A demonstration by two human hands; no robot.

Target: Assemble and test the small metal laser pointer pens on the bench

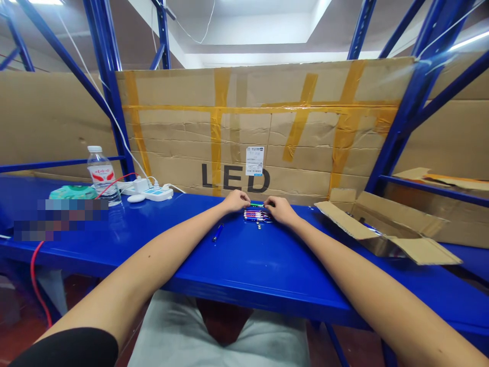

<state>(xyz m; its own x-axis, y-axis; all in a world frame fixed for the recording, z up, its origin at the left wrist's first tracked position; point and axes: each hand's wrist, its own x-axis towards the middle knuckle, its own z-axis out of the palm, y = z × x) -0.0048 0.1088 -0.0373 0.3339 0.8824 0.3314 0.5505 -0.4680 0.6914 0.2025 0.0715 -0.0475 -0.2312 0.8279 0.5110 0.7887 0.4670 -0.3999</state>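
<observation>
Both my arms reach far forward over a blue metal shelf [244, 265]. My left hand [236, 200] and my right hand [278, 209] are curled, and between them they pinch the two ends of a thin green pen-like stick [256, 205]. Just below it a row of several similar coloured sticks [256, 216] lies on the shelf. A few small round silver bits [259, 225] sit beside the row. A single blue stick [217, 233] lies apart to the left.
A taped cardboard sheet marked LED [267, 132] stands behind the hands. An open cardboard box [385, 229] lies to the right. At the left are a water bottle [101, 175], a white power strip [151, 192] with cables, a teal object [73, 192] and blue rack posts [110, 86].
</observation>
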